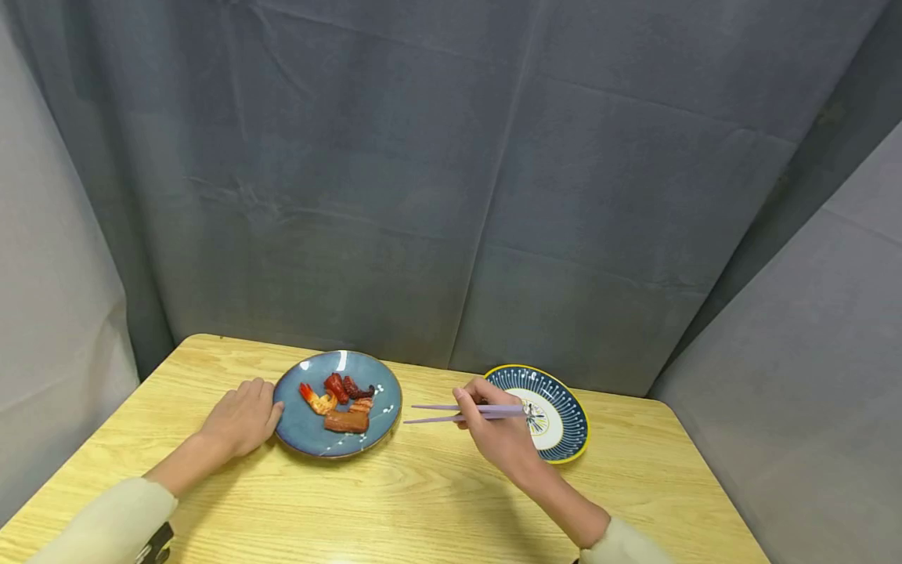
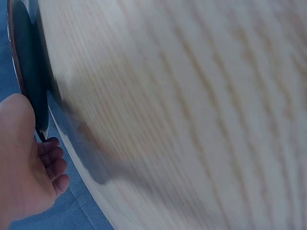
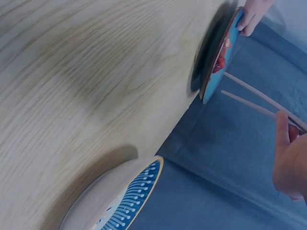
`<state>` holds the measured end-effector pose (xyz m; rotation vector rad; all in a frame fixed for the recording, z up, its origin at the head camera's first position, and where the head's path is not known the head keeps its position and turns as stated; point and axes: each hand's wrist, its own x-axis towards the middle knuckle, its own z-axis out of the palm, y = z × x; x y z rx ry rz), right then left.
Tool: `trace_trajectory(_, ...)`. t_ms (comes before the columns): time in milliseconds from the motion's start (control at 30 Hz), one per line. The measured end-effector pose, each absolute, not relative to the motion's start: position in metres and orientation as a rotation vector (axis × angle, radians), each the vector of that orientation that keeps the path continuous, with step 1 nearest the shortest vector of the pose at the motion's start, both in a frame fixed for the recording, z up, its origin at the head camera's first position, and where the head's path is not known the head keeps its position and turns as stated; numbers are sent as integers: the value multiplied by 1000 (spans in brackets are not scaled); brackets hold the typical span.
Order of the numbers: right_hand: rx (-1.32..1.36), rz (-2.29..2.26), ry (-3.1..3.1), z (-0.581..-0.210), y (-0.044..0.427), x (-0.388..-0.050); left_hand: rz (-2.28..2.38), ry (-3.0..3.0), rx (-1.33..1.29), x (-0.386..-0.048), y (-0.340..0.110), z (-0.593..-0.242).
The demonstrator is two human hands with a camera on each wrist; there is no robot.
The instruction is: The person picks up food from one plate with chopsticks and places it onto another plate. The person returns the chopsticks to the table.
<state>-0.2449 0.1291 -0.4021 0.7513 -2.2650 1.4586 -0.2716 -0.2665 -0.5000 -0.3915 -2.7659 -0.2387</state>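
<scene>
My left hand (image 1: pixel 243 417) holds the left rim of a round blue plate (image 1: pixel 299 435), its thumb (image 2: pixel 18 112) against the rim and its fingers curled beside it. On that plate lie a shrimp (image 1: pixel 320 401), dark red pieces (image 1: pixel 337 387), a small striped piece (image 1: pixel 361 405) and a brown slab of food (image 1: pixel 347 422). My right hand (image 1: pixel 496 435) grips a pair of light purple chopsticks (image 1: pixel 437 419). Their tips are slightly apart, point left toward the blue plate and hold nothing. Behind the right hand, partly hidden by it, is a patterned dish (image 1: pixel 572 419) with a yellow rim.
Both dishes stand on a light wood-grain table (image 1: pixel 395 509). A grey curtain (image 1: pixel 395 196) hangs close behind the table's back edge. Paler cloth (image 1: pixel 810 376) hangs at both sides.
</scene>
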Motion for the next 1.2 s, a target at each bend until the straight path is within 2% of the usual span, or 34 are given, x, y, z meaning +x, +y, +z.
trace_trajectory(133,790,1434,-2249,-391,116,-235,-236,-2766,-388,-271,-267,-499)
trace_trajectory(333,881,1346,-2246,-406,107,-246,-234,-2779,-384,-273,-267,-501)
trace_trajectory(900,1171,1240,-2116,-410,80,-249,-222,-2786,-380,-270,-266,-497)
trace_trajectory(1200,1232,1198,-2072,-415,69,-251,-232,-2800,-372,-271,-265,-497)
